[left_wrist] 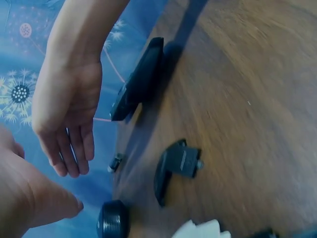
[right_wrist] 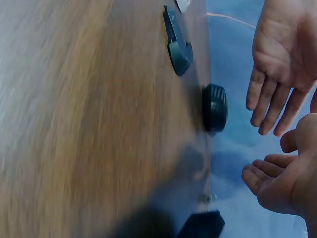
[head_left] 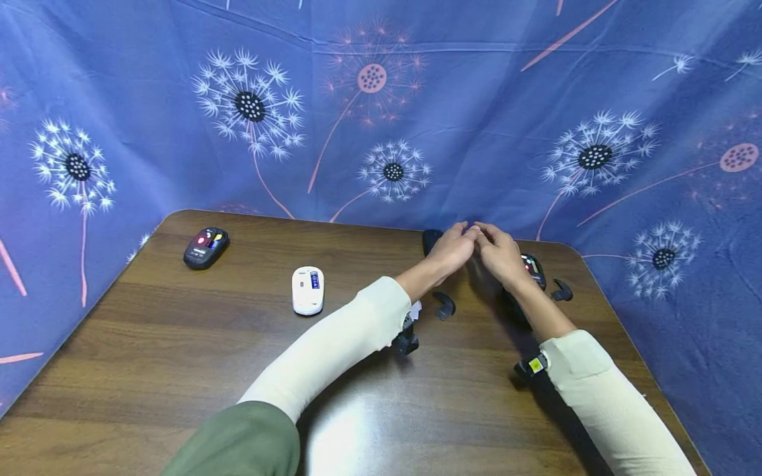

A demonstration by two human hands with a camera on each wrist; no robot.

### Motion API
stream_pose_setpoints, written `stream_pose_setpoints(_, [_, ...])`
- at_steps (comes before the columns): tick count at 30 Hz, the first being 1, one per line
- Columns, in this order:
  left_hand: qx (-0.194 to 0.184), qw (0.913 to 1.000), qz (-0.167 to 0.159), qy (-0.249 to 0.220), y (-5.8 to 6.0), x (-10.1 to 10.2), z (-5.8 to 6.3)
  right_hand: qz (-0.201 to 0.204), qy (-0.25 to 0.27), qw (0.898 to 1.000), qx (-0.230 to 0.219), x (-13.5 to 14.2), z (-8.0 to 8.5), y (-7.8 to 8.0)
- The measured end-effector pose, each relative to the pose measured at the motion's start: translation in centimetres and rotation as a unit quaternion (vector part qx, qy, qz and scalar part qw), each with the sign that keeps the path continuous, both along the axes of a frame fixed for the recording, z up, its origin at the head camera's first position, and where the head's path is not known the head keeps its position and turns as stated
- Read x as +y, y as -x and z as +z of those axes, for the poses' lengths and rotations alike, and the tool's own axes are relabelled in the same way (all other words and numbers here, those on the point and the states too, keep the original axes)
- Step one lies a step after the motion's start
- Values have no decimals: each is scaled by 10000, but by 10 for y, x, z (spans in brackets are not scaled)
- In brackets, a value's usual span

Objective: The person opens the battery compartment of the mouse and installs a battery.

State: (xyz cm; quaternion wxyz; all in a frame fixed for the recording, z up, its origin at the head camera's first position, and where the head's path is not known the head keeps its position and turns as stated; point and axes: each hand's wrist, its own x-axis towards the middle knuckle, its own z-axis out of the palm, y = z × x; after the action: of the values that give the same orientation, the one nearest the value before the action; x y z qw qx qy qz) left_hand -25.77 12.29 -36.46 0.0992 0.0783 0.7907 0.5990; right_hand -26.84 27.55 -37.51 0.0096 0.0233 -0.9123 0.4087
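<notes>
Over the far right part of the table, my left hand (head_left: pixel 454 251) and right hand (head_left: pixel 500 254) are raised close together, their fingertips overlapping in the head view. In the left wrist view, the right hand (left_wrist: pixel 72 109) has long, straight fingers and nothing in its palm. The right wrist view gives the left hand (right_wrist: pixel 285 69) straight fingers too, with the right hand's loosely bent fingers below it. Beneath them lie a black curved cover (left_wrist: pixel 178 161), a small cylinder like a battery (left_wrist: pixel 116 162) and a dark rounded object with a ribbed side (right_wrist: pixel 215 108).
An overturned black mouse (head_left: pixel 206 248) lies at the far left, an overturned white mouse (head_left: pixel 307 291) nearer the middle. Beside my right wrist is another black mouse (head_left: pixel 534 270), with a second curved cover (head_left: pixel 561 290) to its right. A patterned blue cloth (head_left: pixel 476 132) hangs behind the table.
</notes>
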Motion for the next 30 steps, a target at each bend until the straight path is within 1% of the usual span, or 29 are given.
stream_pose_setpoints(2, [-53,9999,123,101,0,-4,-2,36,18,10000,-71,-5,-2,2])
stream_pose_setpoints(7, [-145,9984,413,349,0,-16,-8,304,-35,9983,-498,-15,-8,5])
stream_pose_setpoints(10, [-272,9982,399,364,0,-22,-12,414,-145,9971,-614,-20,-12,6])
stream_pose_setpoints(13, [-388,9978,403,350,2,-27,-17,393,-163,9969,-658,-26,-14,7])
stream_pose_setpoints(15, [-474,9976,398,295,3,-30,-20,371,-71,9964,-753,-30,-15,8])
stream_pose_setpoints(18, [-613,9972,394,146,5,-33,-25,396,255,9942,-965,-34,-18,9])
stream_pose_setpoints(22, [-770,9964,339,-51,7,-37,-30,444,611,9912,-1091,-39,-22,11])
stream_pose_setpoints(26, [-880,9958,262,-39,9,-40,-32,419,661,9911,-1081,-43,-24,10])
stream_pose_setpoints(30, [-882,9958,215,-147,11,-44,-32,350,638,9921,-1026,-44,-26,8])
